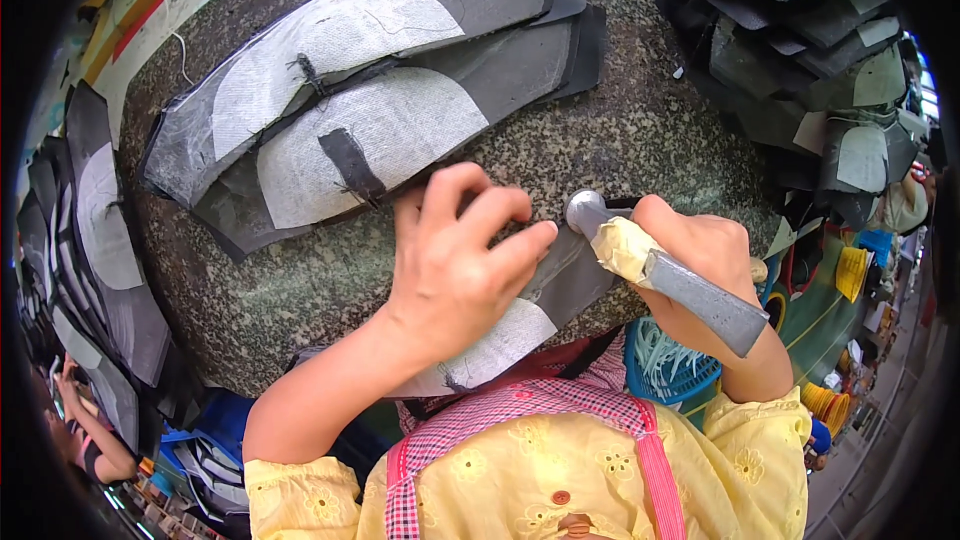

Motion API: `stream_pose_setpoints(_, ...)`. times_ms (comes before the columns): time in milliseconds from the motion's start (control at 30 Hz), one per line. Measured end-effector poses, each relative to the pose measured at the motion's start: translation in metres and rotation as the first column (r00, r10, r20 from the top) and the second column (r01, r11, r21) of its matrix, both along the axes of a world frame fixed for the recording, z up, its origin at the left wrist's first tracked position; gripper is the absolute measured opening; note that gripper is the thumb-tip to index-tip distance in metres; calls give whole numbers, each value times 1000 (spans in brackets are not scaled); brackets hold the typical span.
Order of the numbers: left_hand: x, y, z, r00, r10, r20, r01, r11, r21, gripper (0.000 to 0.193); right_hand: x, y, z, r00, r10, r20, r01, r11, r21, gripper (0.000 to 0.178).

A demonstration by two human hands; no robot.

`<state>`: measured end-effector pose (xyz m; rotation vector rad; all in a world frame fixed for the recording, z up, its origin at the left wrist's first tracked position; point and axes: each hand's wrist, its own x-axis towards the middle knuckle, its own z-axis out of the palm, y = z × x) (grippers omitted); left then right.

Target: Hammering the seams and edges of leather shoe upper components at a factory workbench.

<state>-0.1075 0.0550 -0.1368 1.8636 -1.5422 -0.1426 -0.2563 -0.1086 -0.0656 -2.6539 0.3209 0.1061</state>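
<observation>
A hammer [703, 297] with a round metal face is in my right hand [700, 240], fingers wrapped round the handle. Yellowish wrapping covers part of its head. The round face is low over the edge of a dark grey sheet piece with a pale patch [505, 340], on the stone surface. Over that piece my left hand [455, 265] rests with fingers bent and spread apart, fingertips close to the hammer face. Just beyond my left hand lie two similar dark pieces [520, 65], overlapping, with white fabric patches and short black strips.
The speckled stone slab [660, 150] fills the middle. Dark pieces are stacked high at the far right [770, 40], with more piled at the left [110, 230]. A blue basket [690, 380] with pale strips stands near my right forearm. Another person's arm [95, 425] shows at lower left.
</observation>
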Motion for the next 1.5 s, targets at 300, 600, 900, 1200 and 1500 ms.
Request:
stream_pose_setpoints(300, -10, 3, 8, 982, -58, 178, 42, 995, 94, 32, 2, 5, -8, 996, 17, 82, -19, 1000, 21, 24)
stream_pose_setpoints(600, -17, 9, 9, 998, -51, 35, 50, 998, 43, 36, 9, 4, -2, 941, -147, 303, 138, 989, 52, 16)
stream_pose_setpoints(900, -23, 9, 16, 995, -99, -32, 103, 986, 129, 34, 6, 7, -4, 977, 11, 211, -15, 1000, 17, 19)
stream_pose_setpoints(1200, -25, 21, 12, 999, -23, -48, 25, 998, 55, 33, 11, 5, -6, 975, 66, 213, -56, 997, -50, 19)
stream_pose_setpoints(1500, -23, 40, 6, 960, 25, -278, -2, 997, 81, 26, 3, 14, -15, 992, 42, 116, -41, 999, -13, 21)
